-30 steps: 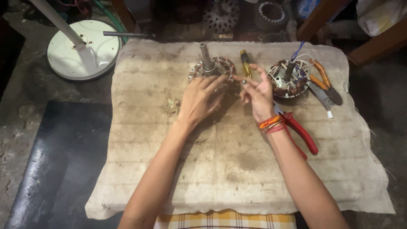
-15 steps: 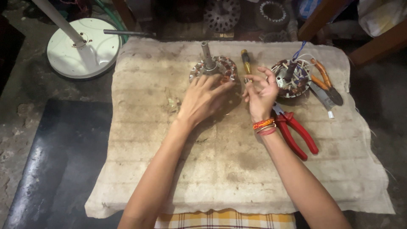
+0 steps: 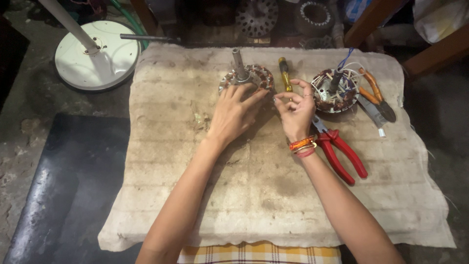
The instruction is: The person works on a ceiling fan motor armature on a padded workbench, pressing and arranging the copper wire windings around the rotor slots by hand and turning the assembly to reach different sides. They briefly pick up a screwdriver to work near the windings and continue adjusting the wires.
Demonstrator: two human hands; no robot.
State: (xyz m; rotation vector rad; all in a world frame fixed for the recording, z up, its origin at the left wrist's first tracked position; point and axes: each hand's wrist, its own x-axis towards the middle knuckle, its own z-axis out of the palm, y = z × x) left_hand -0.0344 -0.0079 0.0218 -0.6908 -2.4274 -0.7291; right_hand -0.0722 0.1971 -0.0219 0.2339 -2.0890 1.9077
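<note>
A round motor stator (image 3: 257, 73) with copper windings and an upright steel shaft stands at the far middle of a stained cloth (image 3: 254, 195). My left hand (image 3: 233, 115) lies over its near side, fingers spread and pressing on it. My right hand (image 3: 295, 111), with orange and red bangles at the wrist, hovers just to the right of the stator. Its thumb and forefinger are pinched together near the stator's rim, and whatever is between them is too small to see. A yellow-handled screwdriver (image 3: 284, 72) lies just beyond the right hand.
A second stator (image 3: 336, 93) with loose wires sits to the right, with orange-handled pliers (image 3: 372, 87) beside it and red-handled pliers (image 3: 343, 154) nearer me. A white round fan base (image 3: 95, 56) with a pole stands at the far left. A dark mat (image 3: 58, 190) lies left of the cloth.
Both hands have stayed almost in place. My right hand's pinched fingertips have drawn slightly closer to the stator's rim.
</note>
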